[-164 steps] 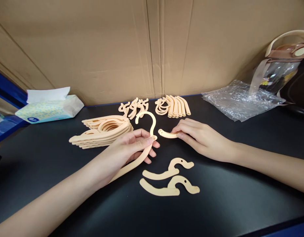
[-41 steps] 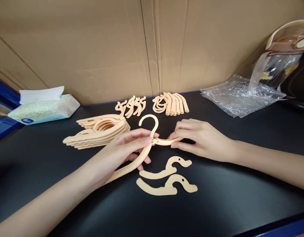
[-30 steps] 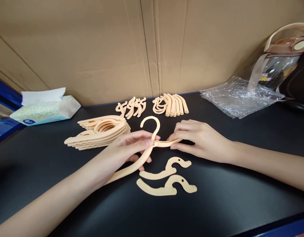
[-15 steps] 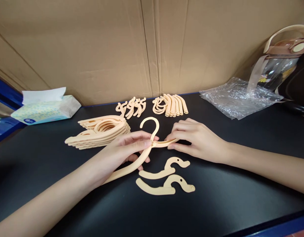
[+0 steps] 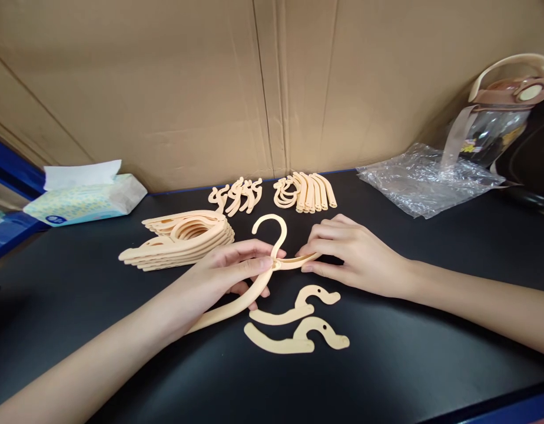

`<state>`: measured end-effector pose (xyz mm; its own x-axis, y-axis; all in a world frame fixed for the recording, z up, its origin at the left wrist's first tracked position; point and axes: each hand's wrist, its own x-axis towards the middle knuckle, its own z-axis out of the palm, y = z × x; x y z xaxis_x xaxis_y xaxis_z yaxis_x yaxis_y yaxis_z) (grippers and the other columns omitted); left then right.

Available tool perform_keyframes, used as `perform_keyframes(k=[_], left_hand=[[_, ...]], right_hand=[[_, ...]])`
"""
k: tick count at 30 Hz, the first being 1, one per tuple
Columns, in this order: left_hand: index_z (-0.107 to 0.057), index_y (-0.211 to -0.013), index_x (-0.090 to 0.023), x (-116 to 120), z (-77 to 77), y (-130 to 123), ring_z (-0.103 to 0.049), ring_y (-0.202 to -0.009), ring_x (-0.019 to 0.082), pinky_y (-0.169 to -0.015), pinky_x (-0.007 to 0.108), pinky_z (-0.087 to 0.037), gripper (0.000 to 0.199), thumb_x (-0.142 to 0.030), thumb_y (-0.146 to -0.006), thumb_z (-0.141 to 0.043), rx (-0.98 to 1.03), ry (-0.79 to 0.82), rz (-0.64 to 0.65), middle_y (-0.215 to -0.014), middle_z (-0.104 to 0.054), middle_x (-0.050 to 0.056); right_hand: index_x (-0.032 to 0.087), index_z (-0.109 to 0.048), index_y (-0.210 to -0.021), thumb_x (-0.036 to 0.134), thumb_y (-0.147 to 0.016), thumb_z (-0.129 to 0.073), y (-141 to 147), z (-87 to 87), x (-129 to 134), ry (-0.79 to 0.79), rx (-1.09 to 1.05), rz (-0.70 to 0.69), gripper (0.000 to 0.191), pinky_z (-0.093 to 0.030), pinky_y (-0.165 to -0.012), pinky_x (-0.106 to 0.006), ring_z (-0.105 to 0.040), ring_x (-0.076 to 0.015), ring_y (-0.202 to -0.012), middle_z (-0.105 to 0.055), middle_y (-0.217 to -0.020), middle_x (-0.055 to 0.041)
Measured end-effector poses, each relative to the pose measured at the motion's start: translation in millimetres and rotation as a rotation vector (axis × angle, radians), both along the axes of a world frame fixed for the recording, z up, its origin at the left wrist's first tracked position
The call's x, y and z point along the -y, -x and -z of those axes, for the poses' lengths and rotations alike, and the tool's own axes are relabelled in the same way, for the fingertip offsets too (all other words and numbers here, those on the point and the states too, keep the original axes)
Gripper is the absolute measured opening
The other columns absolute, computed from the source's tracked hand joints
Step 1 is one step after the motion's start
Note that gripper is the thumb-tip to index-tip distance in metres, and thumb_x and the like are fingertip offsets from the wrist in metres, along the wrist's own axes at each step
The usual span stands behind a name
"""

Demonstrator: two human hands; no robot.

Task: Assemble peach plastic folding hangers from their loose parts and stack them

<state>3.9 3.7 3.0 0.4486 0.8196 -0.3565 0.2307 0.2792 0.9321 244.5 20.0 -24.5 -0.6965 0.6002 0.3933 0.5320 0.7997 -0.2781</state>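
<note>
Between my hands is a cream plastic clothes hanger (image 5: 243, 300) with a curved hook and two arms meeting at a round joint. My left hand (image 5: 228, 265) is closed on it at the joint, its thumb on top near the hook's base. The fingers of my right hand (image 5: 349, 250) pinch the hanger's right arm, covering its end. Just in front lie two flat, curved hanger pieces (image 5: 281, 345), each with a small dark hole. Left of the hook sits a stack of folded hangers (image 5: 179, 241), close to my left hand.
Behind the hanger lie small curved pieces (image 5: 243, 196), hook pieces (image 5: 286, 193) and several arm pieces (image 5: 316, 192). A tissue pack (image 5: 84, 197) stands at back left. Crinkled clear plastic (image 5: 413, 182) and a drinking bottle (image 5: 497, 126) are at back right. Cardboard (image 5: 188, 88) walls the black table's (image 5: 387, 347) rear.
The whole view has shifted slightly, so everything appears a little lower. Both hands keep the same hold on the hanger.
</note>
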Motion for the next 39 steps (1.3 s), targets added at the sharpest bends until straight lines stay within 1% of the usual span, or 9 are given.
perform_keyframes(k=[6, 13, 20, 27, 34, 39], left_hand=[[-0.070, -0.101, -0.027, 0.5, -1.1, -2.0, -0.060, -0.070, 0.011, -0.056, 0.018, -0.054, 0.021, -0.040, -0.086, -0.064, -0.007, -0.005, 0.006, -0.079, -0.056, -0.003], [-0.070, -0.095, -0.025, 0.7, -1.2, -3.1, -0.060, -0.070, 0.011, -0.056, 0.019, -0.054, 0.018, -0.039, -0.086, -0.064, -0.018, -0.042, 0.023, -0.082, -0.057, -0.002], [-0.070, -0.098, -0.026, 0.4, -1.0, -4.5, -0.058, -0.069, 0.010, -0.056, 0.018, -0.053, 0.020, -0.040, -0.085, -0.064, -0.026, -0.049, 0.023, -0.080, -0.057, -0.002], [-0.070, -0.100, -0.026, 0.9, -1.0, -2.5, -0.060, -0.073, 0.012, -0.057, 0.019, -0.052, 0.025, -0.043, -0.084, -0.064, -0.043, -0.065, 0.036, -0.082, -0.057, -0.002], [-0.070, -0.099, -0.024, 1.4, -2.8, -3.7, -0.059, -0.072, 0.013, -0.057, 0.021, -0.052, 0.027, -0.045, -0.083, -0.064, -0.057, -0.068, 0.032, -0.085, -0.057, -0.001], [-0.069, -0.098, -0.024, 1.4, -2.0, -2.9, -0.059, -0.073, 0.013, -0.058, 0.021, -0.051, 0.026, -0.044, -0.083, -0.064, -0.063, -0.068, 0.038, -0.084, -0.057, -0.001]], right_hand=[[0.020, -0.068, -0.097, 0.031, -0.092, -0.057, -1.8, -0.1, 2.9, 0.004, -0.001, -0.004, 0.017, -0.034, -0.077, -0.028, -0.051, -0.0126, -0.075, -0.061, -0.083, 0.0004], [0.020, -0.068, -0.098, 0.031, -0.092, -0.057, -1.6, -1.1, 2.4, 0.006, 0.000, -0.006, 0.017, -0.035, -0.078, -0.029, -0.052, -0.0126, -0.075, -0.062, -0.084, 0.0001], [0.020, -0.068, -0.098, 0.031, -0.092, -0.057, -2.2, -0.6, 2.9, 0.006, 0.002, -0.017, 0.017, -0.035, -0.078, -0.029, -0.053, -0.0124, -0.075, -0.061, -0.083, 0.0002], [0.020, -0.068, -0.098, 0.031, -0.092, -0.057, -1.6, -1.0, 3.3, 0.015, 0.000, -0.016, 0.017, -0.035, -0.079, -0.029, -0.053, -0.0123, -0.076, -0.063, -0.084, 0.0004], [0.020, -0.068, -0.098, 0.032, -0.092, -0.057, -0.7, -2.6, 3.6, 0.017, 0.015, -0.010, 0.017, -0.035, -0.079, -0.029, -0.053, -0.0126, -0.076, -0.063, -0.084, 0.0001], [0.021, -0.068, -0.099, 0.032, -0.092, -0.056, -1.1, -3.1, 3.9, 0.021, 0.014, -0.012, 0.017, -0.035, -0.079, -0.029, -0.053, -0.0120, -0.076, -0.063, -0.085, 0.0008]])
